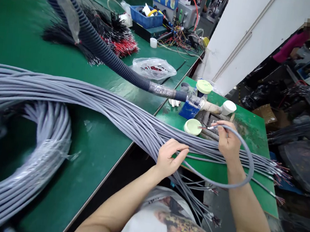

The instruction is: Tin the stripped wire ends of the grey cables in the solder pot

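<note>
My right hand pinches a grey cable near its stripped end. Thin bare-ended wires stick out leftward at a pale green round dish; I cannot tell whether they touch it. From that hand the cable bends in a wide loop back towards my left hand. This left hand lies at the near edge of a thick bundle of grey cables. Its thumb and index fingertip come together, and its other fingers are curled and partly hidden, so what they hold, if anything, does not show.
A ribbed hose hangs across the green table, its nozzle by a white cup. A coiled cable roll lies left. Blue bins and black-red wires stand behind. Another person is at the far right.
</note>
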### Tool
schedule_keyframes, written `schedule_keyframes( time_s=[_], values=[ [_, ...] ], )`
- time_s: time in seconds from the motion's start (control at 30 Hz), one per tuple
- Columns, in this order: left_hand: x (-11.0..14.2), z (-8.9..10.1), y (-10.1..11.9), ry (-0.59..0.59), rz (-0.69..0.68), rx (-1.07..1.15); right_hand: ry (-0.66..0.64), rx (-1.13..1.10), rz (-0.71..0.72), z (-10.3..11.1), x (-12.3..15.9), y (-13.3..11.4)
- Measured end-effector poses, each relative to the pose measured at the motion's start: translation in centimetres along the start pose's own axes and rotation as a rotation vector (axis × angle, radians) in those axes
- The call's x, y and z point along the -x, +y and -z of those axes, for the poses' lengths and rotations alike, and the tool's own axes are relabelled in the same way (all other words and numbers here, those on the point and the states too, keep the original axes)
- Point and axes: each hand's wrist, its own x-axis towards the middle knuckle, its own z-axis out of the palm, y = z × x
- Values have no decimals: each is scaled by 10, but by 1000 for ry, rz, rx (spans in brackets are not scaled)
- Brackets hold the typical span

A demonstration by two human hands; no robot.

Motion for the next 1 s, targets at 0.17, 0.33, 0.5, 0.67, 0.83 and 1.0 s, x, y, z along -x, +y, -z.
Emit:
schedule_keyframes(
  time_s=[0.17, 0.33, 0.5, 0.67, 0.83, 1.0],
  values=[
    [0, 7, -23, -23, -223, -199, -113, 63, 21, -22, -27, 21],
    [0, 8, -27, -66, -328, -304, -194, 135, 59, -36, -37, 25],
    [0, 9, -26, -76, -350, -322, -259, 193, 68, -43, -41, 28],
    [-2, 9, -27, -90, -361, -322, -285, 223, 62, -50, -43, 31],
    [-3, 10, -26, -90, -387, -330, -282, 232, 63, -48, -44, 31],
    [-2, 11, -28, -99, -374, -343, -180, 306, 77, -15, -45, 29]
  ],
)
